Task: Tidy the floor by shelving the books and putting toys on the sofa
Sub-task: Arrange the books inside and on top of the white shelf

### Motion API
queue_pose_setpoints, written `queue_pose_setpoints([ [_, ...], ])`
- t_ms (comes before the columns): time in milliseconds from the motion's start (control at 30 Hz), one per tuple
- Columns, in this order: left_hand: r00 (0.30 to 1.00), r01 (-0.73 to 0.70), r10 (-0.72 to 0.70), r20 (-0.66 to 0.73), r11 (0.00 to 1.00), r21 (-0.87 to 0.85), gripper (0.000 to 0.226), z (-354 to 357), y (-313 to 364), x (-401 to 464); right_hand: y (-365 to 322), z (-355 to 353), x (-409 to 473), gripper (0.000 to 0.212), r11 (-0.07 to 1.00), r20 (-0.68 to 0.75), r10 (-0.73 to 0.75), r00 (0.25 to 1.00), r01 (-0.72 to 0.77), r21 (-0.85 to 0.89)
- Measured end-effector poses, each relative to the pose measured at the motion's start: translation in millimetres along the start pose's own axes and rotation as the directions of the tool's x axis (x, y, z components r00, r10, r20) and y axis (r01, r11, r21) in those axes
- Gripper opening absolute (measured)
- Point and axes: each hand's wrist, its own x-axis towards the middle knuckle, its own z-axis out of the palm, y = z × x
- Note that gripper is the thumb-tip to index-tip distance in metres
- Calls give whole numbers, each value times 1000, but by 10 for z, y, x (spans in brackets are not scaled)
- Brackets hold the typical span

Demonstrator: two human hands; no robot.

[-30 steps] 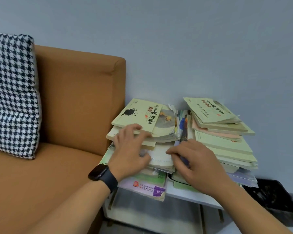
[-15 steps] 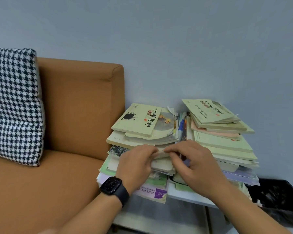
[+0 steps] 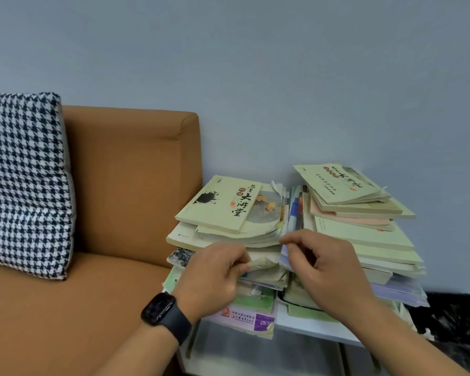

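Observation:
Two untidy stacks of pale green books lie on a white shelf (image 3: pixel 311 324) beside the sofa (image 3: pixel 114 185). The left stack (image 3: pixel 223 207) is topped by a book with an ink blot. The right stack (image 3: pixel 358 229) leans toward the wall. My left hand (image 3: pixel 215 278), with a black watch on the wrist, pinches the front edge of a pale book (image 3: pixel 263 263) midway down the left stack. My right hand (image 3: pixel 329 270) has curled fingers at the gap between the stacks, its index tip at the upper books' corner. Whether it holds anything is hidden.
A black-and-white houndstooth cushion (image 3: pixel 25 180) leans on the orange sofa's backrest at the left. A black bin bag (image 3: pixel 459 324) sits low at the right, beside the shelf. A grey wall stands close behind the stacks.
Both hands slid from on top of the lower books to their front edge. They then moved slightly apart, and my left hand now pinches a book's edge. The view tilted upward.

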Motion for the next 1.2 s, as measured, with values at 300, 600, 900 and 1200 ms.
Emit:
queue_pose_setpoints([
  [300, 688, 624, -610, -393, 774, -109, 51, -340, -519, 214, -190, 307, 67, 29, 979, 30, -80, 996, 84, -187],
  [600, 841, 520, -522, -140, 852, -54, 41, -246, -197, 180, -232, 383, 60, 14, 987, 66, 74, 995, -63, -151],
  [900, 704, 702, -709, -35, 702, -121, 70, -247, -141, 581, -212, 262, 74, 19, 990, -70, 134, 988, -136, -29],
  [1200, 723, 687, -672, 160, 676, -266, 38, -328, -342, 655, -117, 85, 103, 24, 993, -183, 112, 977, -103, 61],
])
